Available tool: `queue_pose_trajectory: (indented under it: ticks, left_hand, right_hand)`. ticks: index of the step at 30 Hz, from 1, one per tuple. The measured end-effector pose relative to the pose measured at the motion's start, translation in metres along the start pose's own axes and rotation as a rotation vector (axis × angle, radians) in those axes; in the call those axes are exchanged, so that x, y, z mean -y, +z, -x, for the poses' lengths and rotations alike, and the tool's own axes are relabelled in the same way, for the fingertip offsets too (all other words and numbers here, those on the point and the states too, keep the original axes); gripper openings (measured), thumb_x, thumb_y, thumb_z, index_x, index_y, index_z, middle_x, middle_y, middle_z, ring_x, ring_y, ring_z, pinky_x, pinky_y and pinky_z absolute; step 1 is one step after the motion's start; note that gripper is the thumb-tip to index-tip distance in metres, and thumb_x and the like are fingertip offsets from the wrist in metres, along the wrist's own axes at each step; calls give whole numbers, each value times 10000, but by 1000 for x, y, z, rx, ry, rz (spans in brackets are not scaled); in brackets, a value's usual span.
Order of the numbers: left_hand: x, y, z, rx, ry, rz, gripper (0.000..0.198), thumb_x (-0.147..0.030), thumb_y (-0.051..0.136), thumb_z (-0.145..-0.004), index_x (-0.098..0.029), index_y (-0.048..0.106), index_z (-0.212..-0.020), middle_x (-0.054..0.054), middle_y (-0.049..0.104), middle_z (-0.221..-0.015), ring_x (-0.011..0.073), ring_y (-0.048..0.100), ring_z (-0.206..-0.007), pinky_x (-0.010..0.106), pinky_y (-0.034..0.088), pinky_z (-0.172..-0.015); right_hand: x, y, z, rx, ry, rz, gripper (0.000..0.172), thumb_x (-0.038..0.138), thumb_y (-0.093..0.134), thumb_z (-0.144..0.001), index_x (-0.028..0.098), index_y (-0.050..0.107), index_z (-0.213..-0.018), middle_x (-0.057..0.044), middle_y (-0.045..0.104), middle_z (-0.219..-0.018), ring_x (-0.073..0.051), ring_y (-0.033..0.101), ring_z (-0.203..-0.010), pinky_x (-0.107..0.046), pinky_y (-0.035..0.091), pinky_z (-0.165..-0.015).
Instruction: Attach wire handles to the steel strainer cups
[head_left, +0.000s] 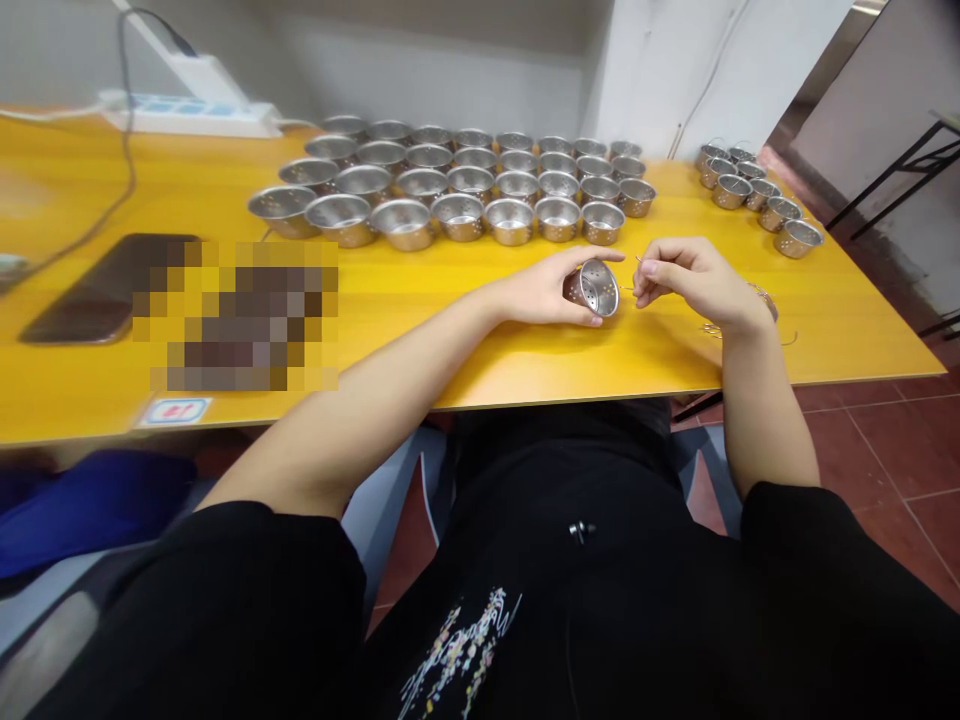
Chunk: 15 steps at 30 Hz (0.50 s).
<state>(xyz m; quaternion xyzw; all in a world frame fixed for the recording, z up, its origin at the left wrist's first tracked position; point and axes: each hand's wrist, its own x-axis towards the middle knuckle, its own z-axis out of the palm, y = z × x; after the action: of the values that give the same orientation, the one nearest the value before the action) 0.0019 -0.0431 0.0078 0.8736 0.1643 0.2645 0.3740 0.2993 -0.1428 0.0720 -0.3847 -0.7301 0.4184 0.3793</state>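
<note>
My left hand [544,288] is wrapped round a small perforated metal cup [598,289], its mouth tilted toward me. Close to the cup's right side, my right hand [679,272] pinches a thin bent wire [628,289], one end of which reaches toward the rim. Whether the wire touches the cup I cannot tell. Behind and under my right wrist lies a small bunch of loose wires [766,300], partly hidden by the arm. Rows of similar metal cups [512,221] stand upright beyond my left hand.
More cups with wire handles [799,238] stand at the table's right end. On the left of the yellow table [480,365] lie a dark phone [82,290], a blurred-out patch and a small label [176,411]. A white power strip [195,113] with cables sits at the back left.
</note>
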Motion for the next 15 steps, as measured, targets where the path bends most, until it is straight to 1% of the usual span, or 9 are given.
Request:
queue_pose_trajectory:
  ticks: [4, 8, 10, 12, 13, 15]
  left_hand:
    - [-1, -2, 1, 0, 11, -89, 1229, -538, 1070, -795, -243, 645, -1911, 209, 701, -1872, 536, 690, -1717, 724, 494, -1540]
    - [3, 0, 1, -7, 11, -134, 1230, -528, 1067, -786, -260, 657, -1914, 202, 747, -1785, 525, 697, -1689, 717, 506, -1526]
    - [6, 2, 0, -14, 3, -114, 1249, -520, 1083, -765, -251, 647, -1904, 206, 744, -1771, 530, 704, -1677, 704, 520, -1515]
    - [8, 5, 0, -22, -14, -58, 1288, -504, 1099, -738, -239, 606, -1898, 208, 754, -1721, 516, 763, -1585, 675, 584, -1454]
    - [8, 5, 1, -26, -22, -26, 1289, -495, 1104, -729, -245, 590, -1884, 200, 764, -1677, 493, 803, -1506, 651, 628, -1399]
    - [8, 6, 1, -33, -35, 27, 1225, -480, 1103, -727, -269, 591, -1819, 169, 772, -1599, 424, 853, -1335, 586, 698, -1270]
  right_hand:
    - [-2, 1, -1, 33, -12, 12, 664, 811, 1060, -1097, 221, 805, -932, -74, 820, -903, -231, 808, -854, -370, 783, -863]
    - [-4, 3, -2, 60, -28, 21, 667, 816, 1052, -1102, 218, 807, -936, -68, 811, -898, -232, 797, -857, -380, 777, -879]
    - [-5, 3, -3, 69, -26, 26, 663, 809, 1067, -1096, 219, 809, -937, -69, 809, -897, -232, 793, -853, -379, 770, -873]
    - [-6, 3, -3, 66, -11, 33, 666, 810, 1088, -1076, 222, 807, -937, -70, 807, -894, -236, 792, -848, -374, 762, -855]
    - [-6, 3, -3, 61, 2, 34, 671, 811, 1099, -1062, 224, 801, -936, -70, 806, -892, -239, 793, -847, -372, 758, -844]
    - [-7, 2, -3, 53, 27, 33, 677, 805, 1121, -1041, 227, 785, -933, -69, 803, -892, -246, 799, -849, -370, 753, -830]
